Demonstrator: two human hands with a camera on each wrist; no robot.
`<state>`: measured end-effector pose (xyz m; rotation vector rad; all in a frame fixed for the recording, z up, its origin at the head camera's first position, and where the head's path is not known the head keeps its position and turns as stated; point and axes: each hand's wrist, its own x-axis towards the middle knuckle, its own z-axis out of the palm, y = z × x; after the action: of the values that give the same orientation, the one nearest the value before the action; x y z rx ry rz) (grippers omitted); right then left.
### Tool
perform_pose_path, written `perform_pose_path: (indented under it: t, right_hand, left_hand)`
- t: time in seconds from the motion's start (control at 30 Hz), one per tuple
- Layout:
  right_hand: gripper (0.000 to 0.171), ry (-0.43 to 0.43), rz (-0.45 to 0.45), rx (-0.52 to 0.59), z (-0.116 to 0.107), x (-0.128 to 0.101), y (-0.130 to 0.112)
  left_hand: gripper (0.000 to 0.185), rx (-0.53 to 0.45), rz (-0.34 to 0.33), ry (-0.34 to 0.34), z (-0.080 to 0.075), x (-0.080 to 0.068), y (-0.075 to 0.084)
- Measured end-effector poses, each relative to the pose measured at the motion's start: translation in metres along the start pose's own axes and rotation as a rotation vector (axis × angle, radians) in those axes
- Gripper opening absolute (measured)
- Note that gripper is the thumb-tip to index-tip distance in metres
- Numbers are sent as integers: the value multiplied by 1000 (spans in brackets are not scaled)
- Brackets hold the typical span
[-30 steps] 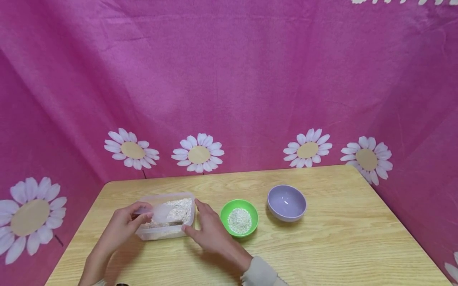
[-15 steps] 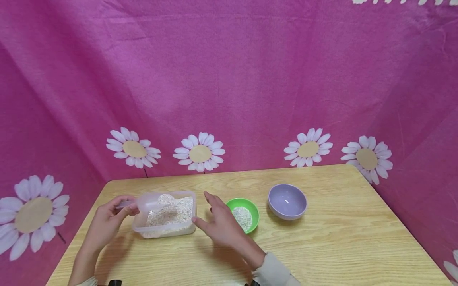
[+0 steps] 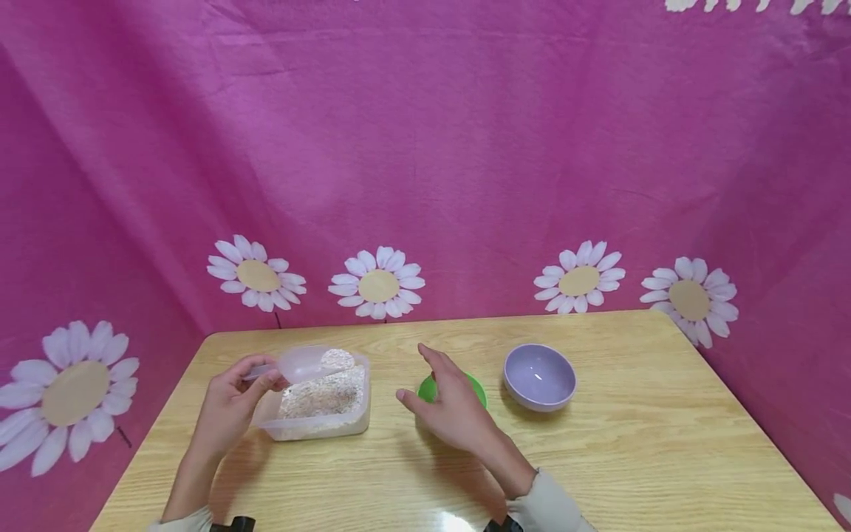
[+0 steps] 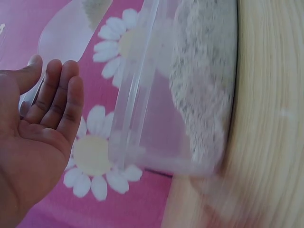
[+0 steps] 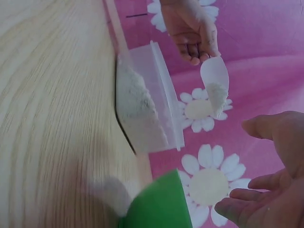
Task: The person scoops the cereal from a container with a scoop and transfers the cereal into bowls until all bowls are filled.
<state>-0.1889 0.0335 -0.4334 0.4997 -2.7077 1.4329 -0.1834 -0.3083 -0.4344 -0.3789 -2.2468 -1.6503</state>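
My left hand (image 3: pixel 229 403) pinches the handle of a clear plastic scoop (image 3: pixel 302 363) carrying a heap of pale flakes that look like oats (image 3: pixel 337 359). The scoop is above a translucent rectangular container (image 3: pixel 312 430), partly filled with the same flakes. In the right wrist view the scoop (image 5: pixel 214 70) is seen raised off the container (image 5: pixel 166 95), its load at the far end. With fingers extended and holding nothing, my right hand (image 3: pixel 455 410) hovers over the green bowl (image 3: pixel 478 389) and hides most of it. The bowl's contents are covered in the head view.
A purple bowl (image 3: pixel 540 377) stands on the wooden table (image 3: pixel 638 443), right of the green one. A pink curtain (image 3: pixel 425 148) with daisies hangs right behind the table's back edge and along both sides.
The scoop has come up out of the container loaded with flakes. My right hand has let go of the container's right side and moved right, over the green bowl.
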Motion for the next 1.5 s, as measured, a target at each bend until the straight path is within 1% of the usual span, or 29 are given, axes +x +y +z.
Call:
perform_pose_path:
  t: [0.27,0.43,0.57,0.8,0.93,1.07,1.23,1.33,1.5]
  right_hand:
    - [79,48,45,-39,-25,-11,20]
    - [78,43,69,-68,-39,-21,32]
    - [77,45,76,-100,-46,-29,41]
    - [76,30,38,-113,-43,-37,54]
    - [82,25,48,-109,-39,-40,59]
    - [86,17,65,-113,-37,-41,63]
    - [88,10,88,-102,-37,-40,69]
    - [91,-6,104,-95,-36,-41,72]
    - [98,-35,116,-82,-35,-40,73]
  left_hand:
    - [14,32,9,-54,31,11,9]
    - [16,69,-36,-90,49,17,14]
    - [18,80,-71,-121,62,21,17]
    - [16,47,-92,-190,85,24,17]
    - [16,50,-108,-214,98,25,19]
    - [17,60,-107,-236,109,27,22]
    - [12,84,-65,-262,118,28,21]
    - [10,116,-62,-271,121,28,20]
    - [11,151,-56,-297,124,27,20]
